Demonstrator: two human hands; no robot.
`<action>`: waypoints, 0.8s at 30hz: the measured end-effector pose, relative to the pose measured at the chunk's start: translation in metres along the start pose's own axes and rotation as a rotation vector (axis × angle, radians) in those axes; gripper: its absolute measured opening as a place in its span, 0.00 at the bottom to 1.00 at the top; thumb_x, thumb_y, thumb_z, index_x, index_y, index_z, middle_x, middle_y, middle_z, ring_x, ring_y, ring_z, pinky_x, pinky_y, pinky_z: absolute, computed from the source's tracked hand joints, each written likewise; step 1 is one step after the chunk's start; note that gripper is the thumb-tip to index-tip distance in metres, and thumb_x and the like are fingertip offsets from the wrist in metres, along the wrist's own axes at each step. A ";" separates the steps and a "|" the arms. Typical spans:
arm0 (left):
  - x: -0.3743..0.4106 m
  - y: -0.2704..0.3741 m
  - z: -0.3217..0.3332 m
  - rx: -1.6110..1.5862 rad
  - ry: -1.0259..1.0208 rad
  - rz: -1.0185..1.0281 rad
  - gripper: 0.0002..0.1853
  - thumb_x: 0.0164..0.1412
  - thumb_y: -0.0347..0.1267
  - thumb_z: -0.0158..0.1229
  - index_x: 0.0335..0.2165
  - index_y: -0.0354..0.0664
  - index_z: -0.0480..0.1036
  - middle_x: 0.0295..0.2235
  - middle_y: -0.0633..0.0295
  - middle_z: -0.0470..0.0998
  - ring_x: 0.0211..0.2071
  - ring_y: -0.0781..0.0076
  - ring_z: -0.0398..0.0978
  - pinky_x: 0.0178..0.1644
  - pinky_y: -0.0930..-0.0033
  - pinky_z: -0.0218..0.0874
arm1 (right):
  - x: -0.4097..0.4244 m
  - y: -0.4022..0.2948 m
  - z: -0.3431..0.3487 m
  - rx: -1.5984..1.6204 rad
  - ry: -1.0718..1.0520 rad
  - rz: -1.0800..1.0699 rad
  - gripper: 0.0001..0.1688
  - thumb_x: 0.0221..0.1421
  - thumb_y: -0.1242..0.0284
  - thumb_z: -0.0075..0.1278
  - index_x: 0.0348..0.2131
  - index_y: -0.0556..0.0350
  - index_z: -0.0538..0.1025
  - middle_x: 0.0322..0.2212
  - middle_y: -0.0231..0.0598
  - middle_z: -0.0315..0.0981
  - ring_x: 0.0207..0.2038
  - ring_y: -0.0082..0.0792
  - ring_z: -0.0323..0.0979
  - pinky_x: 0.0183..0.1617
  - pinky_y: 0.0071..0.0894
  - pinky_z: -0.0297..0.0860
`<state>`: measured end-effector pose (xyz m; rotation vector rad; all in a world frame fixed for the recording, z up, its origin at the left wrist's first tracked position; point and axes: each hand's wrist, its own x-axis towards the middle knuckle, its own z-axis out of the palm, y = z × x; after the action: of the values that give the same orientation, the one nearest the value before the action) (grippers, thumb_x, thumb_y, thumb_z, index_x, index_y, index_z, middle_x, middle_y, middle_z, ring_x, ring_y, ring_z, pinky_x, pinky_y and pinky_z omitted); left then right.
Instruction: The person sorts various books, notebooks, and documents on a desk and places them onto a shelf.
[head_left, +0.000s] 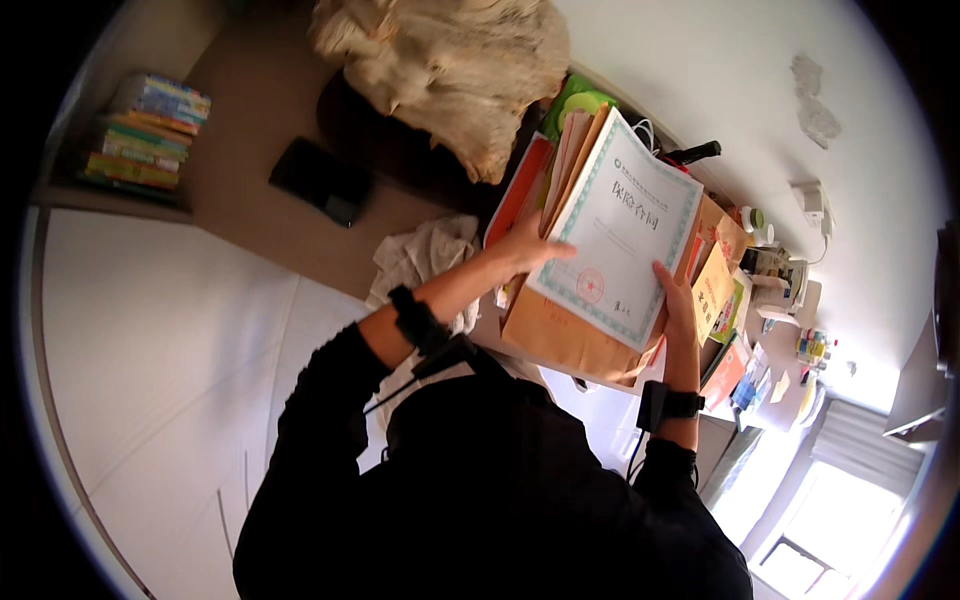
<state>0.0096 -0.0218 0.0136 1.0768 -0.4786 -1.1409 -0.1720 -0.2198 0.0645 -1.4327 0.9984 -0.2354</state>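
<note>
A white document with a patterned green border (619, 217) and a round red seal faces up in front of me, on top of a stack of papers. It bears printed writing and a signature. My left hand (529, 247) grips the stack's left edge, its thumb over the document. On the opposite edge, my right hand (678, 307) has its thumb on the document's border and its fingers hidden below. A brown kraft paper envelope (562, 337) sticks out under the document towards me. Further papers and a red folder (521, 187) show at the left of the stack.
A large pale wood piece (450, 75) stands on a dark base behind the stack. Left of it lies a black flat object (321, 180), near stacked books (146, 139). A crumpled cloth (427, 255) lies by my left forearm. A yellow envelope (712, 292) and bottles (814, 347) are at right.
</note>
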 end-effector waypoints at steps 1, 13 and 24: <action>-0.006 0.008 0.005 0.021 -0.009 0.028 0.29 0.44 0.24 0.56 0.47 0.34 0.57 0.43 0.54 0.66 0.44 0.69 0.65 0.46 0.69 0.57 | -0.006 -0.002 -0.001 0.014 0.012 -0.042 0.29 0.47 0.70 0.50 0.47 0.65 0.59 0.39 0.41 0.65 0.39 0.30 0.66 0.44 0.27 0.63; -0.028 0.100 0.039 0.343 -0.125 0.415 0.31 0.47 0.29 0.57 0.49 0.33 0.54 0.42 0.56 0.66 0.42 0.73 0.65 0.46 0.73 0.56 | -0.040 -0.060 -0.020 0.213 0.135 -0.590 0.33 0.43 0.68 0.54 0.46 0.65 0.58 0.38 0.43 0.64 0.39 0.31 0.64 0.44 0.29 0.62; -0.015 0.059 0.019 0.412 0.031 0.475 0.23 0.40 0.28 0.64 0.37 0.33 0.65 0.32 0.60 0.73 0.32 0.78 0.69 0.35 0.76 0.62 | -0.019 -0.036 -0.003 0.144 0.030 -0.676 0.26 0.38 0.69 0.60 0.35 0.65 0.67 0.30 0.39 0.69 0.33 0.27 0.67 0.37 0.24 0.65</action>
<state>0.0177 -0.0151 0.0761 1.2442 -0.9173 -0.6160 -0.1709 -0.2160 0.1054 -1.5947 0.4762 -0.8055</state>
